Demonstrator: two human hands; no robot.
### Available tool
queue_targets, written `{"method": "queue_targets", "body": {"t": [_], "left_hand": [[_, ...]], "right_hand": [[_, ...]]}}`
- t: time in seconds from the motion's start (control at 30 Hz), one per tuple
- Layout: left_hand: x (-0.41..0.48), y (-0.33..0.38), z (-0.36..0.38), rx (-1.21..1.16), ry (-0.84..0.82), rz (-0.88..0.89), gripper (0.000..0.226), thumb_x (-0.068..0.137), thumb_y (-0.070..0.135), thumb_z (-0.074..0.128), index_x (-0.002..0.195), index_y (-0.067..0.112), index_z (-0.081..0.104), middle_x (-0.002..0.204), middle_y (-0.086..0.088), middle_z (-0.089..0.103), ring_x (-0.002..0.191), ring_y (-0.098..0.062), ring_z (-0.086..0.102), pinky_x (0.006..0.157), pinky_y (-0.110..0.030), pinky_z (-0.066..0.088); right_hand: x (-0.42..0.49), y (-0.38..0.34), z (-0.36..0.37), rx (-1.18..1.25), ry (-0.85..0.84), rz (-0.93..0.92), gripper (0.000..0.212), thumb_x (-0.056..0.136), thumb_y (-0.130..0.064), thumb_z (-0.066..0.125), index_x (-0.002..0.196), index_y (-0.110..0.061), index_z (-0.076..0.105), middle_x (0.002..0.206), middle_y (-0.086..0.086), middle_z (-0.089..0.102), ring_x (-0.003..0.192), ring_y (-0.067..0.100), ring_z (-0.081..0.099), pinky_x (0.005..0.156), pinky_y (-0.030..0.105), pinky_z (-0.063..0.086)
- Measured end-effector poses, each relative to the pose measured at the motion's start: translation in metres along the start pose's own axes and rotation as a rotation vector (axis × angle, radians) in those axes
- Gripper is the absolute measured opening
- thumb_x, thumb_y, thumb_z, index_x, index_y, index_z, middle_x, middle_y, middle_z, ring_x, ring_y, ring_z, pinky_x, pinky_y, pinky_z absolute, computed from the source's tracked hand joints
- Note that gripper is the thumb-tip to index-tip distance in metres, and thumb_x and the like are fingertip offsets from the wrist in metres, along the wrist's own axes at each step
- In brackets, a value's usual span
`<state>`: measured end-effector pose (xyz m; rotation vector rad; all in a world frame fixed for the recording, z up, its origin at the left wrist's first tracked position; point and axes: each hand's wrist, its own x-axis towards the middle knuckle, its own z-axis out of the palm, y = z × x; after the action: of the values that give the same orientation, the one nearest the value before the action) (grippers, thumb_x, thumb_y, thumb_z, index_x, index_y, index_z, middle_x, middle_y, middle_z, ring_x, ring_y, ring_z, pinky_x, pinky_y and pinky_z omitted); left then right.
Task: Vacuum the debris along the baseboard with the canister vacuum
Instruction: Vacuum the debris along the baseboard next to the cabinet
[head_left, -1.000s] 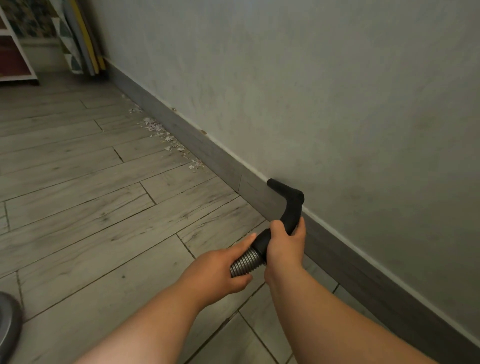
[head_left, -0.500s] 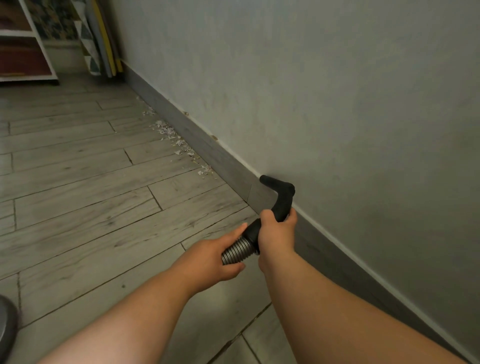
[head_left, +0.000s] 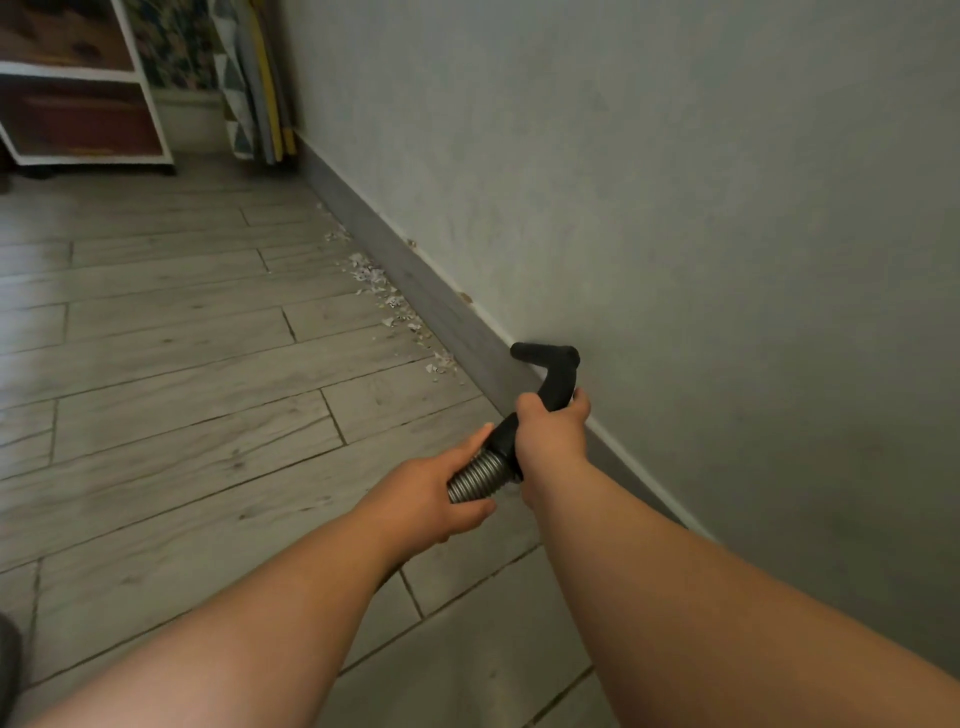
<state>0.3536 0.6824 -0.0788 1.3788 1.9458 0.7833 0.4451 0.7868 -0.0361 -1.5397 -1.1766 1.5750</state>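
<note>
So most of the right side is taken up by a plain grey wall, and the rest is filled by a pale wood-look floor laid in long planks. Where the two meet, a grey baseboard is seen running from the far corner down to the near right. At the far end a white shelf is parked on the floor, with a few flat panels leaned up in the corner just beside it. Two bare forearms are stretched out from the bottom of the view. The vacuum's black bent handle is gripped by the right hand, fingers wrapped tight around it just below the bend. It's held up off the floor close to the wall, with its short top end pointed along the baseboard. Right behind that, the ribbed silver hose is held by the left hand, thumb laid along the top and fingers curled underneath, the two hands nearly touching. The debris, a thin scatter of small white scraps, is found on the floor right against the baseboard, further along than the handle and well apart from both hands. A couple of tiny specks are perched on the baseboard's top edge. A dark rounded shape is cut off at the bottom left edge, maybe the vacuum body, but that can't really be told from this angle.
</note>
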Motion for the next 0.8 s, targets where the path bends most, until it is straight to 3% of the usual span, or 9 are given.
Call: {"method": "queue_targets", "body": {"t": [0.27,0.33,0.4,0.6,0.8], "left_hand": [[0.029,-0.004,-0.007,-0.079,0.059,-0.062,0.085,0.083,0.037,0.07,0.139,0.063,0.012,0.101,0.014,0.055,0.066,-0.01,0.063,0.056,-0.016,0.053],[0.035,-0.002,-0.007,-0.084,0.066,-0.062,0.085,0.084,0.037,0.069,0.141,0.061,0.011,0.103,0.011,0.056,0.064,-0.009,0.062,0.05,-0.013,0.049],[0.04,0.001,-0.007,-0.112,0.064,-0.059,0.085,0.084,0.035,0.069,0.143,0.058,0.012,0.103,0.01,0.057,0.064,-0.007,0.061,0.049,-0.012,0.046],[0.042,0.012,0.003,-0.138,0.018,-0.038,0.087,0.084,0.034,0.07,0.143,0.058,0.01,0.105,0.007,0.058,0.061,-0.009,0.06,0.05,-0.014,0.047],[0.01,0.011,0.008,-0.089,-0.036,-0.055,0.085,0.084,0.037,0.068,0.138,0.065,0.008,0.098,0.014,0.058,0.065,-0.011,0.065,0.054,-0.014,0.051]], "right_hand": [[0.032,-0.021,0.023,-0.144,-0.089,-0.001,0.073,0.097,-0.02,0.048,0.152,-0.041,0.005,0.12,0.012,0.054,0.075,0.023,0.054,0.057,0.034,0.046],[0.038,-0.028,0.027,-0.153,-0.116,0.003,0.075,0.097,-0.02,0.048,0.152,-0.044,0.003,0.117,0.012,0.054,0.087,0.028,0.059,0.073,0.046,0.055],[0.042,-0.034,0.028,-0.158,-0.127,0.008,0.075,0.097,-0.018,0.048,0.151,-0.047,0.004,0.112,0.013,0.054,0.095,0.032,0.06,0.087,0.054,0.053],[0.037,-0.039,0.017,-0.2,-0.074,-0.009,0.074,0.098,-0.018,0.045,0.151,-0.05,0.006,0.122,0.015,0.053,0.104,0.036,0.058,0.093,0.057,0.049],[0.011,-0.016,0.003,-0.199,-0.012,-0.027,0.073,0.097,-0.018,0.045,0.151,-0.049,0.007,0.12,0.013,0.055,0.084,0.026,0.056,0.086,0.049,0.052]]}}
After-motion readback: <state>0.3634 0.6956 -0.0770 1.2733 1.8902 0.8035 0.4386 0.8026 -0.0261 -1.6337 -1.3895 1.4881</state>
